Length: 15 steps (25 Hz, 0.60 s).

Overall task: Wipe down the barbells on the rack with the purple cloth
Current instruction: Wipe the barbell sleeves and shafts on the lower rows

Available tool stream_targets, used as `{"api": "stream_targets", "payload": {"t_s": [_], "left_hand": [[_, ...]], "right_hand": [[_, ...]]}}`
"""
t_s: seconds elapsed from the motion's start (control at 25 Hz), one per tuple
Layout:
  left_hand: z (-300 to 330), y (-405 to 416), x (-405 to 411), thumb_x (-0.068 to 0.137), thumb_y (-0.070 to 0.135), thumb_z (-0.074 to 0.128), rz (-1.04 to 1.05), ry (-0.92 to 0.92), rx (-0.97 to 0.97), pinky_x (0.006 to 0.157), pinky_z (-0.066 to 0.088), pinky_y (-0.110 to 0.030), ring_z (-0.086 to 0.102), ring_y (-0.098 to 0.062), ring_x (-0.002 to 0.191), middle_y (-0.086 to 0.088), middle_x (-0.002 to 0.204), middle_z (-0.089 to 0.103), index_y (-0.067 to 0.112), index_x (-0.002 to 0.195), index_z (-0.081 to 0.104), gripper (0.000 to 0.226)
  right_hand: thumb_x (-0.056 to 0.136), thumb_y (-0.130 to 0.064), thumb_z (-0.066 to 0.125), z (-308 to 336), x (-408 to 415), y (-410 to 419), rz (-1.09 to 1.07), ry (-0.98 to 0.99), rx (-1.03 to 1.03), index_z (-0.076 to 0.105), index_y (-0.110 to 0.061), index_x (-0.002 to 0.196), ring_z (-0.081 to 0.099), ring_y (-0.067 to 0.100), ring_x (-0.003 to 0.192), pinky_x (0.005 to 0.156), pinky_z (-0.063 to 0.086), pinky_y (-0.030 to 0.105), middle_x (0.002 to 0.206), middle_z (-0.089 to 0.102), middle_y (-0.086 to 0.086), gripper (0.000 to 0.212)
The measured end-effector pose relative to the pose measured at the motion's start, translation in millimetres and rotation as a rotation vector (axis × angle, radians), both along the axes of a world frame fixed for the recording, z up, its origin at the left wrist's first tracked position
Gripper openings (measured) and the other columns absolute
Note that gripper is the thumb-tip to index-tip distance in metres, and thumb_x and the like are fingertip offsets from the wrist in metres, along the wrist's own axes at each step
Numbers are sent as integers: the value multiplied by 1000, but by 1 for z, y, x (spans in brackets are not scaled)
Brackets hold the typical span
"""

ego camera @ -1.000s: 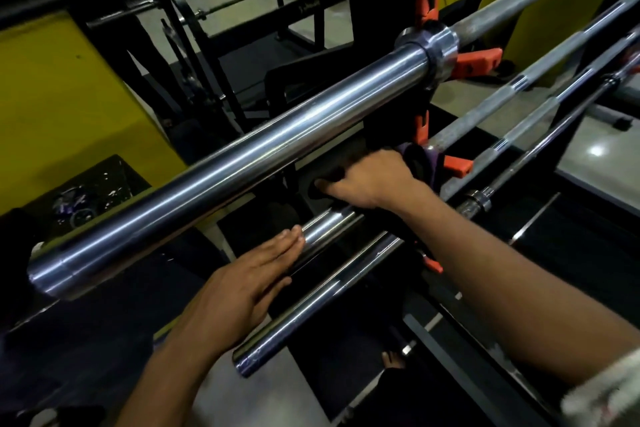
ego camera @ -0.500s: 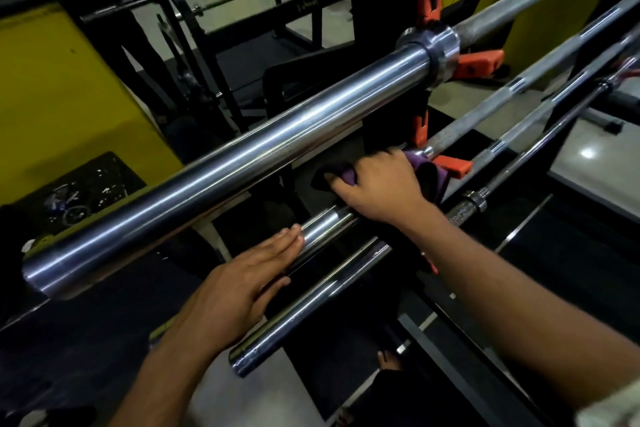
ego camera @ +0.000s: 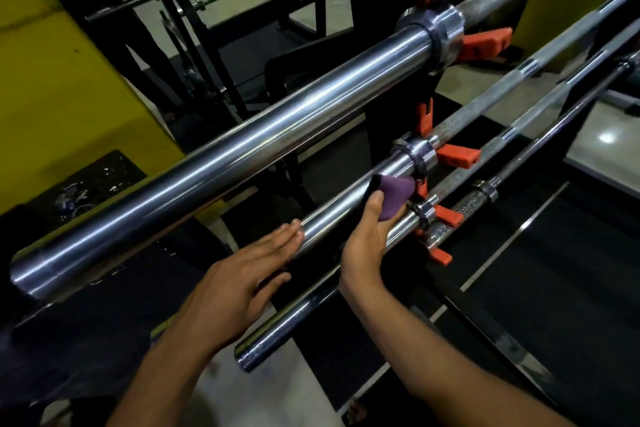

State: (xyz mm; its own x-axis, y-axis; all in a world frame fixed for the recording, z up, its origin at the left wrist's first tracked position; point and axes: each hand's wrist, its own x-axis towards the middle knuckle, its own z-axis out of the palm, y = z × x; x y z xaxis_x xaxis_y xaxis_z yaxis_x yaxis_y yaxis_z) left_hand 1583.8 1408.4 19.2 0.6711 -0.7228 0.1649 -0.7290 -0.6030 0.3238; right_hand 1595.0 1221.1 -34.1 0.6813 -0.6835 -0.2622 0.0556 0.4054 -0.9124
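Observation:
Three chrome barbells lie on orange rack hooks (ego camera: 457, 154). The top barbell sleeve (ego camera: 242, 149) is thick and runs across the middle of the view. Below it is the middle barbell sleeve (ego camera: 349, 204), and under that the lowest barbell sleeve (ego camera: 294, 315). My right hand (ego camera: 367, 236) grips the purple cloth (ego camera: 497, 196) between the middle and lowest bars, near their collars. My left hand (ego camera: 239, 274) lies flat with straight fingers, its fingertips touching the end of the middle sleeve.
A black rack upright (ego camera: 391, 45) stands behind the bars. Yellow panels (ego camera: 62, 97) are at the left and far right. Thin bar shafts (ego camera: 554, 55) run off to the upper right. Black rubber flooring (ego camera: 571, 270) lies below, and more racks stand at the back.
My right hand has come off the top of the middle sleeve and dropped lower, with the cloth now bunched in its grip between the two lower bars. My left hand has stayed in place.

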Motion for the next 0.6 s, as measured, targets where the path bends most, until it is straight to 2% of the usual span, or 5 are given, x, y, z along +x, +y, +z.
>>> {"api": "stream_targets", "payload": {"t_s": [0.12,0.2,0.32,0.48,0.6], "left_hand": [[-1,1,0,90,15,71,4,11,-9,114,28,-14,32,1,143,18,158,33,26,151,40,69],[-1,2,0,91,16,70,7,23,-11,115,30,-17,32,1,144,19,158,32,27,152,38,70],[-2,0,-1,91,16,70,6,19,-14,114,32,-20,31,1,144,19,158,31,28,152,38,70],[-1,0,1,89,14,73,-2,17,-17,115,31,-18,33,1,143,16,158,34,25,151,41,71],[0,1,1,89,14,73,5,24,-11,115,29,-16,32,1,143,16,158,34,25,151,40,71]], "right_hand": [[87,-77,50,-1,22,-26,-22,-49,316,48,-32,145,55,-1,122,116,35,32,131,60,-16,74],[71,-88,53,-6,29,-37,36,-86,499,59,-22,139,61,23,121,110,45,45,127,68,3,95],[75,-86,49,0,22,-45,110,-135,729,67,-17,129,66,28,107,96,53,44,109,72,8,90],[83,-85,39,15,-17,-5,280,-29,669,73,-13,116,69,33,108,97,52,45,112,74,17,86],[87,-80,39,21,0,-22,173,-12,675,71,-13,118,67,32,107,94,53,42,114,73,15,80]]}}
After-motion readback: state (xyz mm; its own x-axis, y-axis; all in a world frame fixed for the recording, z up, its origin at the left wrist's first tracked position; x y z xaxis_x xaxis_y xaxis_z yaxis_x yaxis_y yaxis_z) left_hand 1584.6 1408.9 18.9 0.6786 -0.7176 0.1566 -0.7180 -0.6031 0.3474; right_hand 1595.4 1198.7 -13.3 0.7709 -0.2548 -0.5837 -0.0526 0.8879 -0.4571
